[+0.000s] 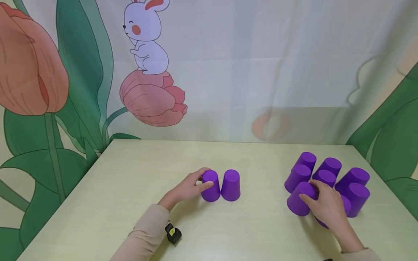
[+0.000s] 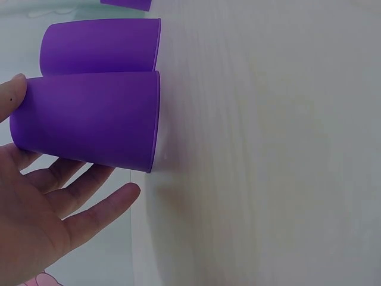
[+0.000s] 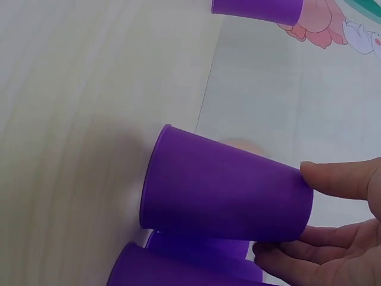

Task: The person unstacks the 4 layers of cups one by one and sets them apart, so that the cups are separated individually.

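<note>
Two purple cups stand upside down side by side at mid-table. My left hand (image 1: 187, 187) holds the left cup (image 1: 211, 195) of this pair, thumb on the near side and fingers behind. Its neighbour, another purple cup (image 1: 231, 186), is close against it on the right. At the right side of the table, my right hand (image 1: 330, 206) pinches a purple cup (image 3: 226, 190) near its closed end, at the front left of a cluster of upside-down cups. That hand hides part of the cluster.
Several more purple cups (image 1: 357, 197) stand close together around and behind my right hand. A black device (image 1: 173, 233) with a yellow mark sits by the left sleeve. Behind the pale table (image 1: 254, 228) hangs a printed curtain (image 1: 222, 72).
</note>
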`<state>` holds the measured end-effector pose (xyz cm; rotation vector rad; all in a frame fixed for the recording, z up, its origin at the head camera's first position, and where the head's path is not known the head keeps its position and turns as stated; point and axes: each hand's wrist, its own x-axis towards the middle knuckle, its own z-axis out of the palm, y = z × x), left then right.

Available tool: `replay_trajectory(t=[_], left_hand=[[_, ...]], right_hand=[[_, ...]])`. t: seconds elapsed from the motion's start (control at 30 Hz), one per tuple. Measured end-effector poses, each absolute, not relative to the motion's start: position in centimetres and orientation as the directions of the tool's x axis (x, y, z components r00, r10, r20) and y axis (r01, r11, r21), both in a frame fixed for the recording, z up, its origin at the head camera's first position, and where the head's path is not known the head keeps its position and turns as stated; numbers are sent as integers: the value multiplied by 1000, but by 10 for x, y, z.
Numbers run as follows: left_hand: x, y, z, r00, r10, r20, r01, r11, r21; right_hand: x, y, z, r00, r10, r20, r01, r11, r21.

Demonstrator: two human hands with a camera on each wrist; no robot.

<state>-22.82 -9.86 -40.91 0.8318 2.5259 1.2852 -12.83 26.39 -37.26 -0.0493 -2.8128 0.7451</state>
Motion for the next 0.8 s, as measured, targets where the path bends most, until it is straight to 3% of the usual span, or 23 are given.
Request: replay_trajectory(t=[0.37, 0.8], left_hand=[[-228, -99, -407, -824, 560, 81, 394, 465, 793], [-229, -98, -409, -825, 560, 74, 389, 468, 793]], right_hand=[[-128, 247, -361, -926, 81, 368, -132, 845, -519], [-144, 222, -355, -891, -10, 453, -278, 802, -529]])
